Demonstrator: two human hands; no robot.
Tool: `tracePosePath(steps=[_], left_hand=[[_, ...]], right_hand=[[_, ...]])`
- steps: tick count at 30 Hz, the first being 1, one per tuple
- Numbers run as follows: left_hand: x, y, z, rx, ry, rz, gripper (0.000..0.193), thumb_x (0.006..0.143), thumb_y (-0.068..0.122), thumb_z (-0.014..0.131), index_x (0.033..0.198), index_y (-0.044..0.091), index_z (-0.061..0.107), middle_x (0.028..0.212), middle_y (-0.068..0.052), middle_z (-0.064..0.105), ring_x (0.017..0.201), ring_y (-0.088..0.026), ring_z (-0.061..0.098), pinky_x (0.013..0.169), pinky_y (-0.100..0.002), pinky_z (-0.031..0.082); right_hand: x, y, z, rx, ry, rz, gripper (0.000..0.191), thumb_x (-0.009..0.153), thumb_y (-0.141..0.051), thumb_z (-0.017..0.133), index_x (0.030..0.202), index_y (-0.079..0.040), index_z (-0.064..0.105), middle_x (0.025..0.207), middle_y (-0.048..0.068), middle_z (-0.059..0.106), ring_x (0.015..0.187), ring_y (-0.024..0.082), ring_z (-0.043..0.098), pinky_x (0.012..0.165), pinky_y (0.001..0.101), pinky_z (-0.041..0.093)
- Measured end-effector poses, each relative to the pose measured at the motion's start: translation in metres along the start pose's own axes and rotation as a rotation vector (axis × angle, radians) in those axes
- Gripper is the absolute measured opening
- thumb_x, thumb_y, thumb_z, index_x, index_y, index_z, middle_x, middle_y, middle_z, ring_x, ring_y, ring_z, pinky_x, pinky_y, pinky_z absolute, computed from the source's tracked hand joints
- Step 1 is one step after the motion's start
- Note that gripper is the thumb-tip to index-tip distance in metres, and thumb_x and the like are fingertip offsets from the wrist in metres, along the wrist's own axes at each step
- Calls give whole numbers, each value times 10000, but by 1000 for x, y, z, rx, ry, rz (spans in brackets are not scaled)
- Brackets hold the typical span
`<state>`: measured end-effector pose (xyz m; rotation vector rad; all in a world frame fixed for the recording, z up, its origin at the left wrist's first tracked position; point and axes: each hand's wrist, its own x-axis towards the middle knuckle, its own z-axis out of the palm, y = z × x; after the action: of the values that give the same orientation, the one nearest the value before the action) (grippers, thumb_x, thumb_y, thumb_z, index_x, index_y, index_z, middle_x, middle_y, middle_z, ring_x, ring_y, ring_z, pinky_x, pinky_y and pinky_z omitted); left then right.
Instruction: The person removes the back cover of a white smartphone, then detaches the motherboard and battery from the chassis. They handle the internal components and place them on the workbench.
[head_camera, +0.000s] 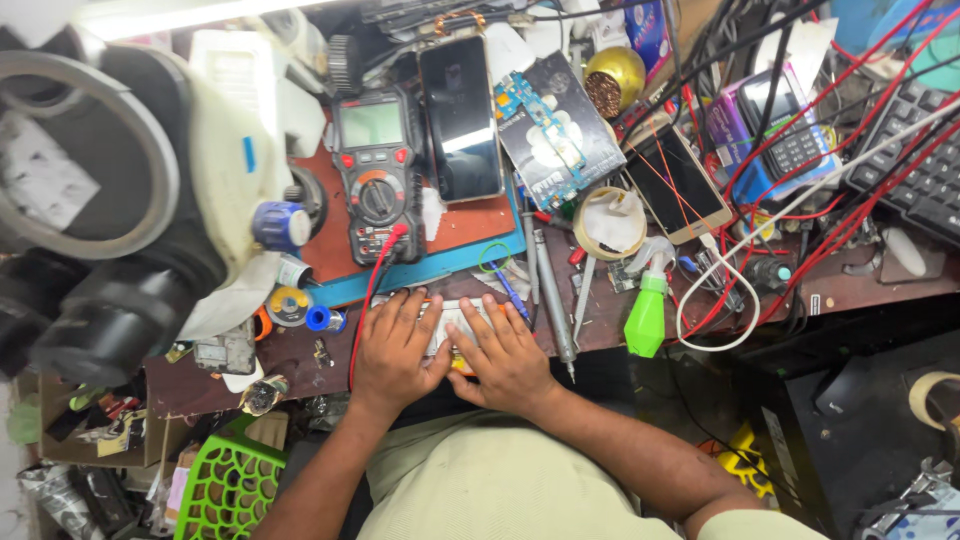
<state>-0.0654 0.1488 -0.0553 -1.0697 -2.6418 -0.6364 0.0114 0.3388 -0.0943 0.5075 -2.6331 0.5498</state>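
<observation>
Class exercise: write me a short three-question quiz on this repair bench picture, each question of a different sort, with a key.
1. True or false: the left hand and right hand both press on one flat pale device.
2. The red lead plugs into which thing? A keyboard; B multimeter; C green spray bottle.
3. Fill in: the dark phone lies to the ____ of the multimeter in the picture.

Key: 1 true; 2 B; 3 right.
</observation>
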Motion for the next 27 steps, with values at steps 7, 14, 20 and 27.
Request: tracePosePath(steps=[7, 14, 20, 27], left_hand=[[4, 4, 3, 79, -38, 25, 543, 834, 312, 705, 1310, 52, 665, 1333, -181, 623, 1231, -360, 584, 1032, -512, 436], [7, 7, 4, 67, -34, 2, 577, 842, 307, 697, 1329, 2, 647, 1321, -164, 636, 1229, -348, 594, 1044, -508, 442], [7, 11, 3, 97, -33, 3, 554, 823, 321, 697, 1295, 34, 660, 1315, -163, 641, 1225, -344, 595, 1045, -507, 440], [2, 10, 0, 93, -8, -12, 534, 851, 325, 700, 1302, 41, 661, 1317, -158, 644, 1232, -336, 589, 1061, -497, 439]], right_hand=[[-4, 5, 2, -6, 15, -10, 597, 1003, -485, 598, 1470, -114, 566, 1572, 217, 466, 1474, 433, 420, 1237, 551, 290], [-5, 9, 5, -87, 5, -37, 654, 1026, -520, 539, 1502, -71, 538, 1554, 228, 497, 1451, 438, 447, 1205, 558, 322], [-12, 11, 15, -57, 99, -70, 600, 1073, -479, 499, 1546, -115, 439, 1564, 269, 478, 1453, 460, 468, 1217, 570, 342], [-11, 8, 13, -65, 14, -76, 665, 1039, -492, 519, 1518, -36, 453, 1540, 285, 482, 1433, 486, 454, 1195, 593, 328]])
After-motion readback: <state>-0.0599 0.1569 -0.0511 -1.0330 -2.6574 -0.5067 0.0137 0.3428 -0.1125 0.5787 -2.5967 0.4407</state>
